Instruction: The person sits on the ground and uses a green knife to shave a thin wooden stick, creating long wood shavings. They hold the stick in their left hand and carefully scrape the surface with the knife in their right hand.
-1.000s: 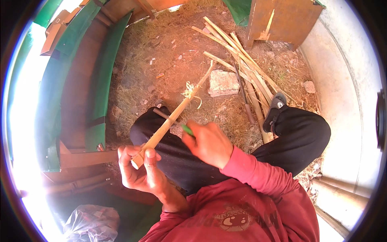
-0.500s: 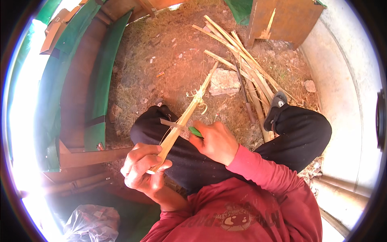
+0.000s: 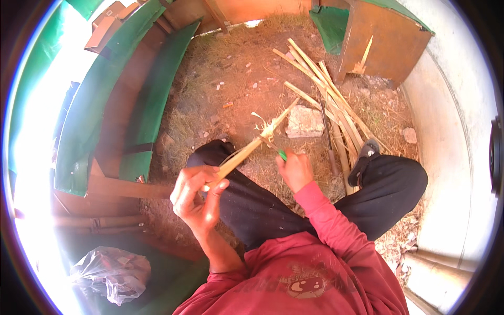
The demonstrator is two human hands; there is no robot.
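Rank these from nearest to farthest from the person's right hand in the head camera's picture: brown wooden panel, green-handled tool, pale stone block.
1. Green-handled tool: held in the right hand.
2. Pale stone block: ahead of that hand.
3. Brown wooden panel: much farther ahead, off to the right.

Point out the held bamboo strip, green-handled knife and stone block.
Held bamboo strip (image 3: 242, 156): head view, middle of its length.
Green-handled knife (image 3: 282, 155): head view, on the handle.
Stone block (image 3: 305, 122): head view, middle of its face.
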